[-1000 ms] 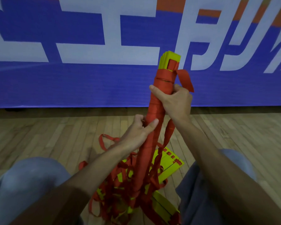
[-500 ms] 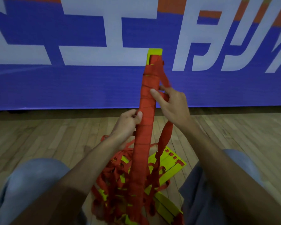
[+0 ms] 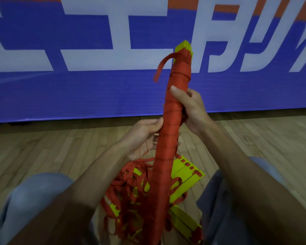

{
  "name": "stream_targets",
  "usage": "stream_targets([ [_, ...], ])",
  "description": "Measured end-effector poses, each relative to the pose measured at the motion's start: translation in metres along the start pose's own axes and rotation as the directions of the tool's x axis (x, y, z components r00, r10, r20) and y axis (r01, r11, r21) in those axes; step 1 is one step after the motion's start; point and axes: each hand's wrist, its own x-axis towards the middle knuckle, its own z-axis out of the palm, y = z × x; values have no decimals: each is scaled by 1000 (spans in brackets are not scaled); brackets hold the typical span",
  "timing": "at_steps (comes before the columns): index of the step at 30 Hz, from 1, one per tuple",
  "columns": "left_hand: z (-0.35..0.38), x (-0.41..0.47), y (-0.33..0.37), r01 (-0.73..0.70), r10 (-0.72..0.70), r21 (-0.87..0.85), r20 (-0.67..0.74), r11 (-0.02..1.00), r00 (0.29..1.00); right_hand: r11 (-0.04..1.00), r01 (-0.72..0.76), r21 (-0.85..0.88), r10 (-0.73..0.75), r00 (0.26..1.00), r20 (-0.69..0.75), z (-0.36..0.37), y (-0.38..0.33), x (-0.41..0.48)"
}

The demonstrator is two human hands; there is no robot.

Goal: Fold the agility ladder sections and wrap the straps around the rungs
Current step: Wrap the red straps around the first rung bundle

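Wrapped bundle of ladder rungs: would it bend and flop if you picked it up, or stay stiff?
Probably stiff: the wrapped bundle stands straight above the right hand and left hand, with flat yellow rungs stacked inside. Its loose strap end droops, so that part is likely floppy. The tangled straps below would likely tug on it.

The picture is dim and a bit grey. Soft light comes from above, so the left hand [image 3: 145, 137] and right hand [image 3: 191, 110] look pale. The arms [image 3: 88, 183] below them turn dark near the camera. The banner [image 3: 78, 89] behind the hands is the brightest part. A thin dark shadow runs under it along the floor [image 3: 42, 147]. The bundle [image 3: 168, 138] in both hands looks flat red. The strap end [image 3: 159, 68] above the hands is smeared. The strap pile [image 3: 129, 188] below them is fuzzy. At the edges the banner's bottom line curves and the floor boards fan out.
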Motion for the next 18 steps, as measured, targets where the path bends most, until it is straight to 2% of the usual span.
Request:
stream_targets([
  [5,0,7,-9,27,-19,71,-112,997,994,996,29,-81,-35,997,-68,4,6,2],
  [9,4,6,-22,20,21,242,-166,970,986,985,-5,-175,-36,972,-231,6,17,9],
  [11,8,5,-28,26,58,392,-202,920,978,983,-52,-176,-7,948,-317,3,23,13],
  [13,9,5,-30,57,133,563,-290,825,948,985,-91,-144,30,925,-379,0,25,15],
  [15,8,5,-31,80,210,660,-348,747,914,984,-111,-136,46,911,-410,-2,26,17],
  [18,8,6,-32,50,273,742,-307,668,912,974,-125,-191,37,911,-411,0,29,18],
])
